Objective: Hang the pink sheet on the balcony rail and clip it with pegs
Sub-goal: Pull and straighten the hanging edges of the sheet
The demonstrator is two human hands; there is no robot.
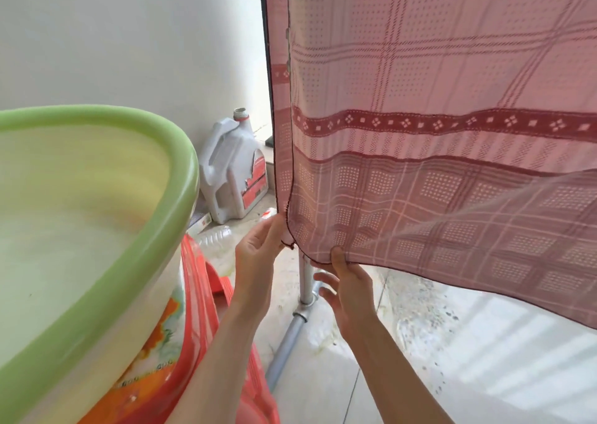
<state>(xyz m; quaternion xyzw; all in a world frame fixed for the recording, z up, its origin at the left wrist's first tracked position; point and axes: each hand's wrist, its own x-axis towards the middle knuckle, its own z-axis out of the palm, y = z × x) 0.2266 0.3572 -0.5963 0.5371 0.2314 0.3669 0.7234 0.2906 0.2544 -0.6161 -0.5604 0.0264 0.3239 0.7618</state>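
The pink sheet (452, 116) hangs down above both hands, its lower corner reaching them. The left hand (258, 255) pinches the sheet's side hem at the corner, and just beside it the right hand (349, 291) grips the bottom hem, thumb on the cloth. A green basin (106, 178) sits left of the hands, on a red stool (210, 294).

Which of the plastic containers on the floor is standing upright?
The white handled jug with the torn red label, by the wall. The clear bottle in front of it lies on its side.
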